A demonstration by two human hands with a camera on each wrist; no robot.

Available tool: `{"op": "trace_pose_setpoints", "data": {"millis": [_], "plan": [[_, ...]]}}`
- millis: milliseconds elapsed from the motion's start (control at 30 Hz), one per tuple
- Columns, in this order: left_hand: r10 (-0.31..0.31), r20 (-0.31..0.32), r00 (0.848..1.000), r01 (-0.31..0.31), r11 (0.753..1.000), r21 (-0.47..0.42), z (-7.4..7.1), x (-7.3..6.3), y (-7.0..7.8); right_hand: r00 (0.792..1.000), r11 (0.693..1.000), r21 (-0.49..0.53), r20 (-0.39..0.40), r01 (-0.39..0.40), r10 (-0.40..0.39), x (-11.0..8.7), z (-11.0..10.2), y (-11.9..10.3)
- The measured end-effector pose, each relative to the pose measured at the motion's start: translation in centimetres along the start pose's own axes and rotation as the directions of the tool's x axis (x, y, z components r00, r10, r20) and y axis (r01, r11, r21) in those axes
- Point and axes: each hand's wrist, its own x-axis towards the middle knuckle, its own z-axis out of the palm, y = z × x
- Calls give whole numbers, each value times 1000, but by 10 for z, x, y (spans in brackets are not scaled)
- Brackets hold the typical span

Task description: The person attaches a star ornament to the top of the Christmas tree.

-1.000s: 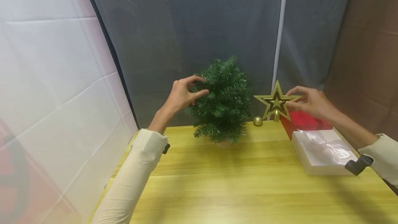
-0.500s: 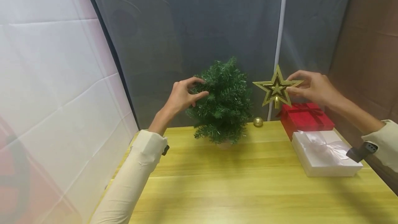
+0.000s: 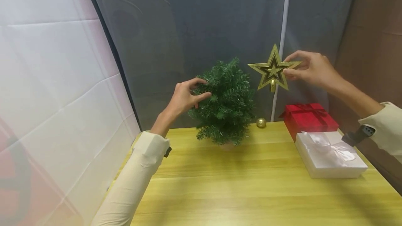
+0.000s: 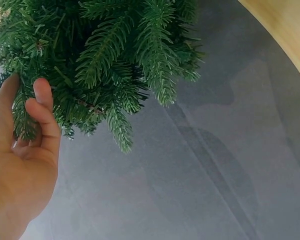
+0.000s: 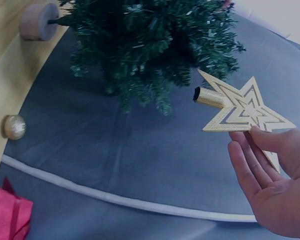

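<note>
A small green artificial Christmas tree (image 3: 229,97) stands on its round wooden base (image 5: 38,22) at the back of the table. My left hand (image 3: 182,98) is at the tree's left side, thumb and fingers spread apart around the outer needles; one branch tip (image 4: 24,117) lies between them in the left wrist view. To the tree's right, my right hand (image 3: 317,70) pinches a gold star tree topper (image 3: 272,69) by one point, between thumb and fingers. The star is raised off the table, and its short tube (image 5: 210,97) points down in the head view.
Behind the tree's right side, a gold ball (image 3: 261,122) rests near the table's back edge. A red gift box (image 3: 309,118) and a white box with a ribbon bow (image 3: 333,159) stand on the right. Grey cloth (image 3: 188,27) hangs behind the table (image 3: 226,191).
My right hand has lifted the star topper from near table level up to about the tree's top, and slightly left. The left hand stays in place at the tree.
</note>
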Motion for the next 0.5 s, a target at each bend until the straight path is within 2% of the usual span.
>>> {"op": "trace_pose_setpoints", "data": {"millis": [200, 500], "plan": [[3, 0, 1000, -3, 1000, -12, 1, -1, -1, 1000, 1000, -7, 0, 11, -11, 13, -1, -16], [11, -4, 1000, -11, 1000, -9, 2, 2, 0, 999, 999, 41, -18, 33, -33, 32, 1, -40]]}}
